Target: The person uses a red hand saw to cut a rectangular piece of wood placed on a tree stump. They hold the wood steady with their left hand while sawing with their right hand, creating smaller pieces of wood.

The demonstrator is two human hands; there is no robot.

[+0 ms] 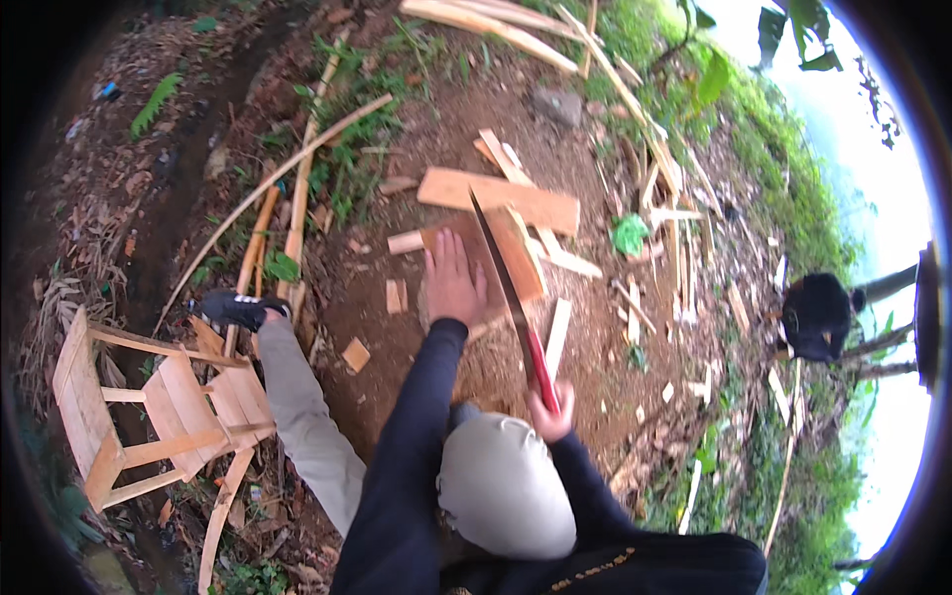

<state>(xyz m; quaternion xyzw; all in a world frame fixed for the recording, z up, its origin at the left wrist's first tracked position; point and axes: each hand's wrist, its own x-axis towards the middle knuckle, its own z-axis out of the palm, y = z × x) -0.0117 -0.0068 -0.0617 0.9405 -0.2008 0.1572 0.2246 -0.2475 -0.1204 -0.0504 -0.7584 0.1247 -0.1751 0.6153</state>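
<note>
My left hand [453, 280] lies flat, fingers apart, on a brown wooden board [496, 260] that rests on a block on the bare earth. My right hand [551, 410] grips the red handle of a long machete [503, 278]. Its dark blade slants up and to the left across the board, just right of my left hand. Both forearms are in dark sleeves. My grey-trousered knee [504, 481] shows between them.
A longer plank [498, 198] lies behind the board, with several offcuts and chips around. A small unfinished wooden chair [149, 416] lies at the left by my outstretched leg and black shoe [238, 309]. Long slats and bamboo lie on the ground. Another person in dark clothes [818, 315] crouches at right.
</note>
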